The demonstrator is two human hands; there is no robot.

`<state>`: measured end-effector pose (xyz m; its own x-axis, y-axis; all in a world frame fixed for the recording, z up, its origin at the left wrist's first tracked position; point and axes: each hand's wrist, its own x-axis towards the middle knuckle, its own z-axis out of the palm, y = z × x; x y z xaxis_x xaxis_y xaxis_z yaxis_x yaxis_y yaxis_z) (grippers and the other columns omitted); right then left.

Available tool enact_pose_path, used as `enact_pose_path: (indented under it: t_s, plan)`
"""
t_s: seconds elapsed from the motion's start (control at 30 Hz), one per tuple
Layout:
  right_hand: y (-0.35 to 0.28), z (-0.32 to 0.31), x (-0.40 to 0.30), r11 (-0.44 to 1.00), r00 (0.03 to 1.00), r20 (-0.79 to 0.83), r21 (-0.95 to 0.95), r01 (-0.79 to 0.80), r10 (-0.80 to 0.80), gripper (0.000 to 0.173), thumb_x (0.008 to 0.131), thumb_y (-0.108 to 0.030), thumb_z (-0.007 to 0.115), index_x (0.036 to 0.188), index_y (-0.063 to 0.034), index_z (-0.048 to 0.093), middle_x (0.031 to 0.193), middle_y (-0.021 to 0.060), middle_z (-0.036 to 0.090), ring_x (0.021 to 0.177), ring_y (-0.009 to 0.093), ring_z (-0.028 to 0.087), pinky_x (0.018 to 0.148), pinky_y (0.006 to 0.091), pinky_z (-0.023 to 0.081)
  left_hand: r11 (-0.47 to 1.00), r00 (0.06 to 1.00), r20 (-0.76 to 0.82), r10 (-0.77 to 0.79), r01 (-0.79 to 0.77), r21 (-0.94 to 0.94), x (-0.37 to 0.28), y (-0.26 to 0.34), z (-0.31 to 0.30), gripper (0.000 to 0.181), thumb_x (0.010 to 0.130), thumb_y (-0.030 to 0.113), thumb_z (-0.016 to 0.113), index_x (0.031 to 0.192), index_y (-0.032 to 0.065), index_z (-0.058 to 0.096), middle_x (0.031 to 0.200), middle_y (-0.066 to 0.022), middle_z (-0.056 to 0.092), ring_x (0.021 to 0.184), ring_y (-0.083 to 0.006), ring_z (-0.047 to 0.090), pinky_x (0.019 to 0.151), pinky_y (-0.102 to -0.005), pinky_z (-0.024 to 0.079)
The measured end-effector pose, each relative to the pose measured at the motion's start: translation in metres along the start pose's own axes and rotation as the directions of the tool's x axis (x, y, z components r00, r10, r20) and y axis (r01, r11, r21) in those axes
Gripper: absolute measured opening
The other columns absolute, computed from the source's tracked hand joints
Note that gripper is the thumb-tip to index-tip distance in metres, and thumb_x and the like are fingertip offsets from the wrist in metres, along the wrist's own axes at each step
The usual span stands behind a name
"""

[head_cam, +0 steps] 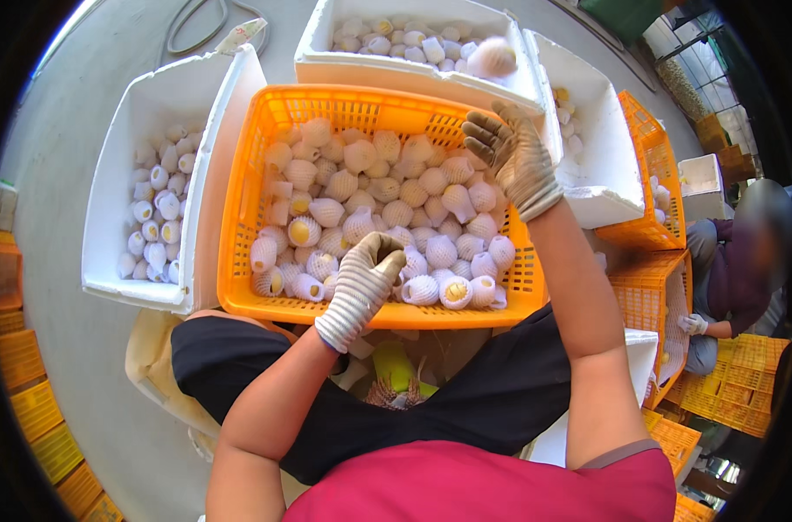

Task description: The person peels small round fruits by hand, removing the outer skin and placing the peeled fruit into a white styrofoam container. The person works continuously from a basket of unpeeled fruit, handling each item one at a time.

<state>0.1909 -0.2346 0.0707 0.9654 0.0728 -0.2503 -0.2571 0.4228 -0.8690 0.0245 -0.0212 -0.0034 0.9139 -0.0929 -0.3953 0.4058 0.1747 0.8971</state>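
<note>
In front of me stands an orange plastic crate [383, 316] full of pale fruits in white foam net sleeves [360, 156]; yellow skin shows on some. My left hand [363, 277], in a striped knit glove with a soiled palm, is over the crate's near part. Its fingers curl towards the thumb, and whether it grips anything is hidden. My right hand [516, 153], in a similar glove, is raised palm up over the crate's right rim with fingers apart, holding nothing. Just beyond it a blurred sleeved fruit [492, 59] is in the air above the far white foam box [415, 75].
White foam boxes holding sleeved fruits stand at the left [203, 163] and right [601, 130]. Further right are orange crates [647, 280] and a seated person [728, 274] with a gloved hand at one. Stacked crates [37, 404] line the left edge. A hose [200, 46] lies on the floor.
</note>
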Motion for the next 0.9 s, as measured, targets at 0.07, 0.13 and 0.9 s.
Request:
enact_pose_path:
  t_s: [0.07, 0.13, 0.9]
  plan:
    - [0.013, -0.014, -0.009, 0.897, 0.997, 0.023, -0.439, -0.054, 0.071, 0.033, 0.093, -0.033, 0.064, 0.11, -0.005, 0.063, 0.094, 0.0089, 0.067, 0.084, 0.017, 0.065, 0.068, 0.0285, 0.056, 0.998, 0.998, -0.011, -0.069, 0.068, -0.008, -0.003, 0.011, -0.001, 0.01, 0.091, 0.011, 0.06, 0.097, 0.0035, 0.062, 0.078, -0.0025, 0.065, 0.059, -0.0067, 0.057, 0.053, -0.021, 0.046]
    - [0.039, -0.04, -0.027, 0.572, 0.957, 0.127, -0.819, -0.049, 0.263, 0.035, 0.09, -0.031, 0.067, 0.114, -0.0055, 0.064, 0.089, 0.0029, 0.065, 0.076, 0.01, 0.06, 0.063, 0.0242, 0.051, 0.995, 0.995, -0.001, -0.099, 0.099, -0.023, -0.003, 0.017, -0.003, 0.011, 0.092, 0.013, 0.06, 0.097, 0.0045, 0.062, 0.08, -0.0028, 0.066, 0.061, -0.0065, 0.057, 0.054, -0.0207, 0.047]
    - [0.083, -0.048, -0.131, 0.652, 0.734, -0.111, -0.385, -0.653, 0.67, 0.057, 0.095, -0.06, 0.045, 0.086, -0.0069, 0.061, 0.06, 0.0052, 0.059, 0.039, 0.011, 0.048, 0.033, 0.0228, 0.037, 0.984, 0.901, 0.434, 0.005, -0.081, 0.156, -0.012, 0.003, 0.01, 0.071, 0.084, 0.015, 0.075, 0.146, 0.011, 0.04, 0.13, -0.0126, 0.053, 0.104, -0.015, 0.059, 0.087, -0.0299, 0.052]
